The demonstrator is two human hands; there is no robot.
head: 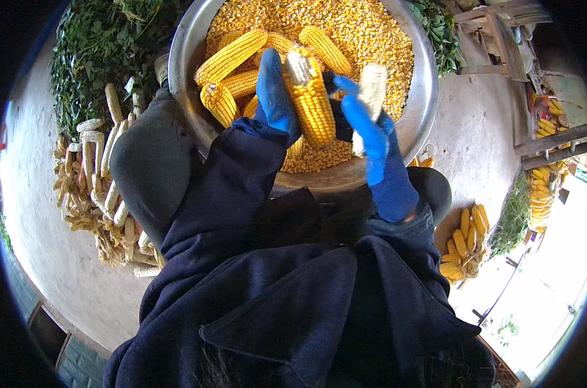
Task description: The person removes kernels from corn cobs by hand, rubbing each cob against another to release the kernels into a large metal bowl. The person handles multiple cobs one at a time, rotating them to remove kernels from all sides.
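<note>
My left hand (275, 97), in a blue glove, grips a partly shelled ear of yellow corn (315, 114). Its upper end shows bare white cob, while rows of kernels cover the rest. In my right hand (378, 145), also gloved in blue, is a pale bare corncob (372, 92), held beside the ear. Both hands are over a wide metal basin (424, 97) of loose corn kernels (371, 36). Several whole ears, such as this one (233, 56), lie on the kernels at the basin's left. The gloves hide parts of the ear and the cob.
Stripped cobs (111, 189) and dry husks are heaped on the floor at my left, below leafy green plants (99, 63). More yellow ears (465, 242) lie at my right. A wooden frame (504, 43) stands at the upper right. My knees (150, 155) flank the basin.
</note>
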